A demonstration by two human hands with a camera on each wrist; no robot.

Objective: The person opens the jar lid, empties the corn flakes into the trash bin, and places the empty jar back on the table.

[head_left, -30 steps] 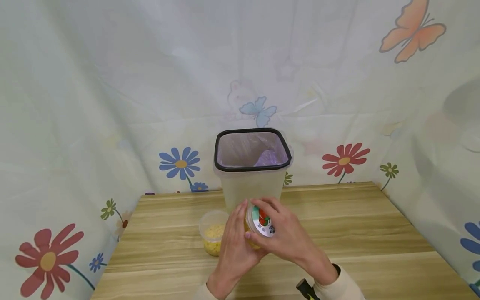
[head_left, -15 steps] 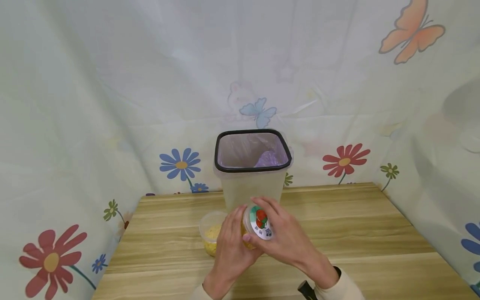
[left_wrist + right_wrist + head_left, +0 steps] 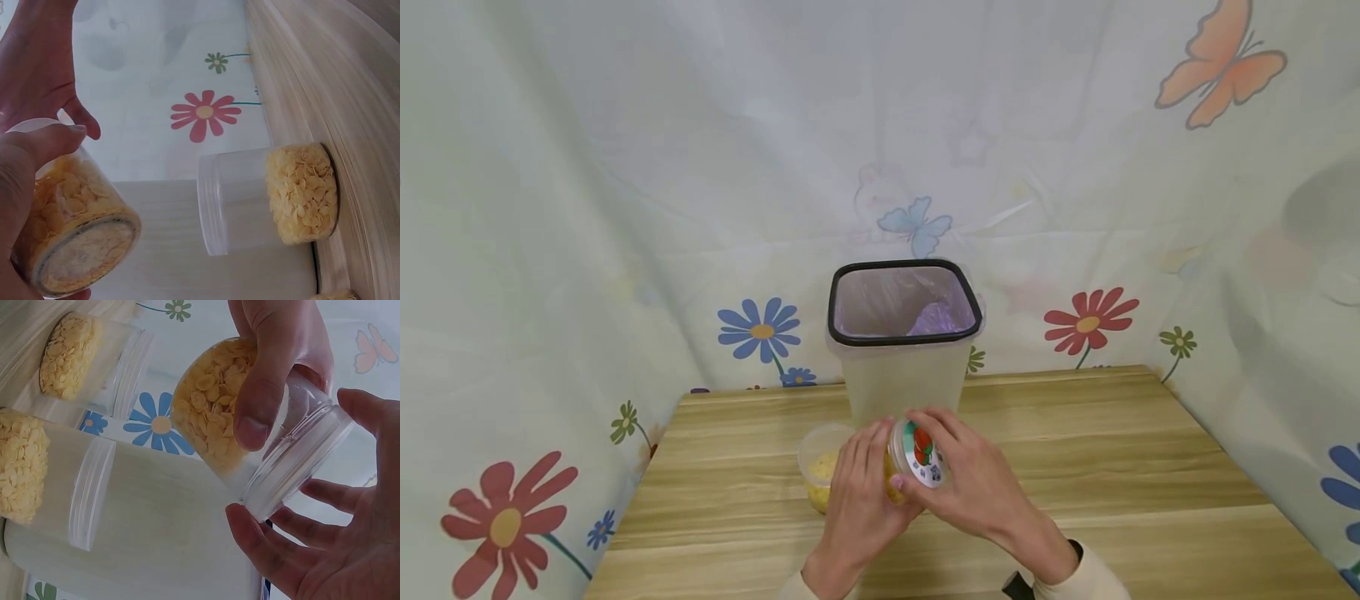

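Note:
A clear plastic jar of yellow flakes (image 3: 209,394) is held tilted above the table, between both hands. My left hand (image 3: 865,492) grips its body, with the thumb along the side in the right wrist view. At the other end, the fingertips and thumb of my right hand (image 3: 977,483) grip the rim of the lid (image 3: 925,454), which bears a red fruit picture and printed characters. A lidless jar part filled with flakes (image 3: 300,194) stands upright on the table close by. The right wrist view also shows a second lidless jar (image 3: 72,359) of flakes.
A pale bin (image 3: 902,375) with a black rim and a purple-tinted liner stands behind the hands. Under everything is a wood-grain table (image 3: 1075,442). A flower-printed curtain (image 3: 662,208) hangs at the back and sides. A dark object (image 3: 1017,586) shows beside the right sleeve.
Both hands have sunk slightly with the jar, and the left hand has shifted a little left over the standing jar. The lid's picture has turned slightly. Bin and standing jar have stayed put.

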